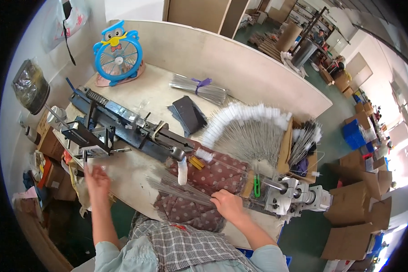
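Note:
My left hand (98, 180) is raised beside a black metal bracket mechanism (88, 138), its fingers curled at the lower end of a dark upright rod (85, 156). Whatever those fingers hold is too small to make out. On a brown polka-dot cloth (222, 174), my right hand (229, 206) has its fingers closed on the right end of a loose bundle of thin metal wires (181, 188). Beyond the wires runs a long dark metal bench machine (140, 133). A white-wrapped handle (182, 171) hangs from it, near yellow pieces (196, 162) and a white coil (205, 154).
Many white-tipped wire brushes (245, 131) fan out at the back right, next to a cardboard box (285, 145). A phone (189, 114), a tied wire bundle (199, 88) and a blue fan (118, 54) stand farther back. A metal chuck unit (297, 197) and green cutter (257, 186) lie right.

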